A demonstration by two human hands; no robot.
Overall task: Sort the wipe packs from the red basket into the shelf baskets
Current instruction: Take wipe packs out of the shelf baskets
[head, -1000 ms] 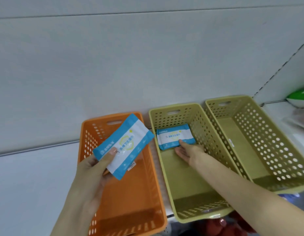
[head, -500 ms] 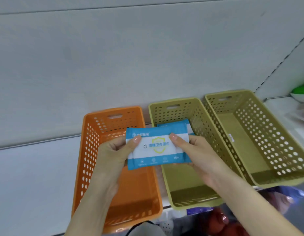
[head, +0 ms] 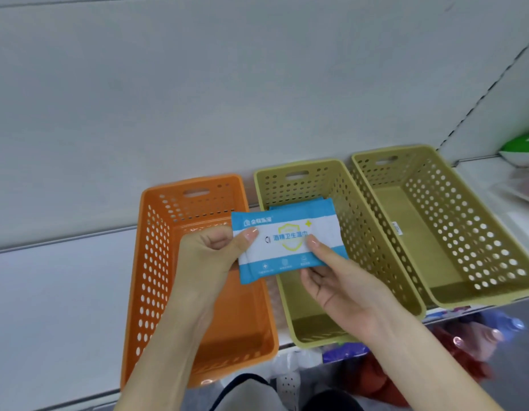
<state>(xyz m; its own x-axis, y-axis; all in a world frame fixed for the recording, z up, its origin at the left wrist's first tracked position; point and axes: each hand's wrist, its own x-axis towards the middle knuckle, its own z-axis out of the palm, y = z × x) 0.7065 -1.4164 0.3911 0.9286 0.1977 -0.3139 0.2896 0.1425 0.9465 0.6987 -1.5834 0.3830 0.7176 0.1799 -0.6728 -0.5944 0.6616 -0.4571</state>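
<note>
White shelf (head: 50, 307): left hand (head: 204, 262) and right hand (head: 343, 289) each pinch one blue-and-white wipe pack (head: 287, 241) over the right rim of the orange basket (head: 144, 262).

**Soft, even light; edges bent and blurred**

The scene is lit brightly and diffusely; the light's direction cannot be told. Faint shade is seen only inside the near ends of the orange basket (head: 152, 262) and the middle olive basket (head: 361, 232). The print on the wipe pack (head: 288, 243) is rendered legibly. The line at the back of the shelf (head: 50, 307) is bowed by the wide lens. The red and blue things (head: 465, 345) below the shelf and the green object (head: 521, 146) at the right are smeared.
</note>
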